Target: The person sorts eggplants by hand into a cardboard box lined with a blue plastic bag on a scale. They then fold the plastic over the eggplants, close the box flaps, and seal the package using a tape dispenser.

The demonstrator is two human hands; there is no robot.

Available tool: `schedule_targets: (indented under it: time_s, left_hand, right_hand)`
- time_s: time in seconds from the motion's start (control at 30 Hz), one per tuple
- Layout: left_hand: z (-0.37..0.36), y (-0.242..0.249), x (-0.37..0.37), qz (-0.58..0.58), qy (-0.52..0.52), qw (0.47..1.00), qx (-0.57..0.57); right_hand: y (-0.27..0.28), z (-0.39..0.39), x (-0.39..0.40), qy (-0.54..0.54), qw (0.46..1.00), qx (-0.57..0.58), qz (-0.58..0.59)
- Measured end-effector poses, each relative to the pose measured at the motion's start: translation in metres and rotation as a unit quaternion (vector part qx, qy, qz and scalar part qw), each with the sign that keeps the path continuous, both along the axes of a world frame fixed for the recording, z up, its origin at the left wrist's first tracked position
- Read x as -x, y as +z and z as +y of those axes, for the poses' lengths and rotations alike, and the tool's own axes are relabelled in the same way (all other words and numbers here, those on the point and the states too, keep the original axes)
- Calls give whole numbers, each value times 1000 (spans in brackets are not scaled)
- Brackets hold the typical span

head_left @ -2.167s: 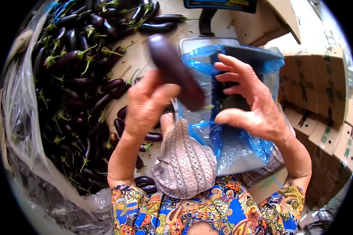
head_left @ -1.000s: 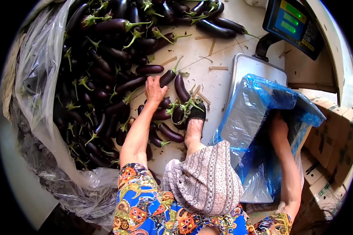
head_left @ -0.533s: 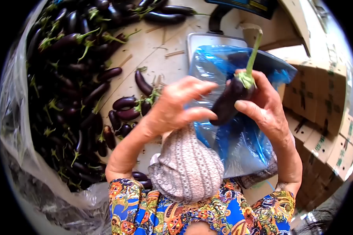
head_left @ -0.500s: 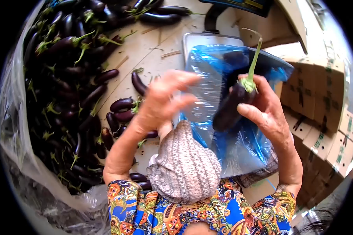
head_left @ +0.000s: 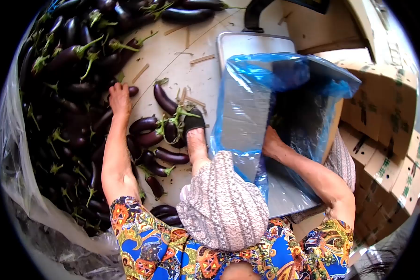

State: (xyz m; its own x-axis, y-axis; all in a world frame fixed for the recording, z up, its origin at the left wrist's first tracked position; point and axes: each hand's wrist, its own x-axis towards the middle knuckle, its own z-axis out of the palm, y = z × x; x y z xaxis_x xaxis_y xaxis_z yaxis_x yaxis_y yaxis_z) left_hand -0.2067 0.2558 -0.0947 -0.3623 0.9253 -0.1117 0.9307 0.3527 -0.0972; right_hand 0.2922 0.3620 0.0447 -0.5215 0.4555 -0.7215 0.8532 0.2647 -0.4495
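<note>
My left hand (head_left: pixel 120 99) reaches to the edge of the eggplant heap (head_left: pixel 74 112), its fingers bent over a dark purple eggplant (head_left: pixel 133 91) that shows on its right side. My right hand (head_left: pixel 271 141) is down inside a cardboard box (head_left: pixel 337 123) lined with blue plastic film (head_left: pixel 247 102). The liner hides the fingers of that hand, and whatever they hold is out of sight. Several loose eggplants (head_left: pixel 143 125) with green stems lie between the heap and my foot.
The box rests on a metal platform (head_left: pixel 254 41) with a dark post (head_left: pixel 253 16) behind it. Stacked cartons (head_left: pixel 380 105) stand at the right. Clear plastic sheeting (head_left: pixel 28 172) borders the heap at the left. My shoe (head_left: pixel 193 120) is on the floor.
My right hand has lowered into the box along with the eggplant it held, now hidden. My left hand has swung left and down onto an eggplant at the heap.
</note>
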Motion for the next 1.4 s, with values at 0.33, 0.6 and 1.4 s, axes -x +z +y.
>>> schedule_targets:
  time_s: [0.33,0.6,1.4]
  left_hand:
    - [17,108,-39,-91,-35,977,-189]
    - [61,307,-172,-299,-242,814,-435]
    - [98,254,-255,-666,-151,706,-187]
  right_hand:
    - [-59,-11,-38,-38,999,15,-17]
    - [159,64,-9,-258,944,193,66]
    - [19,0,-41,-257,961,-5,-98]
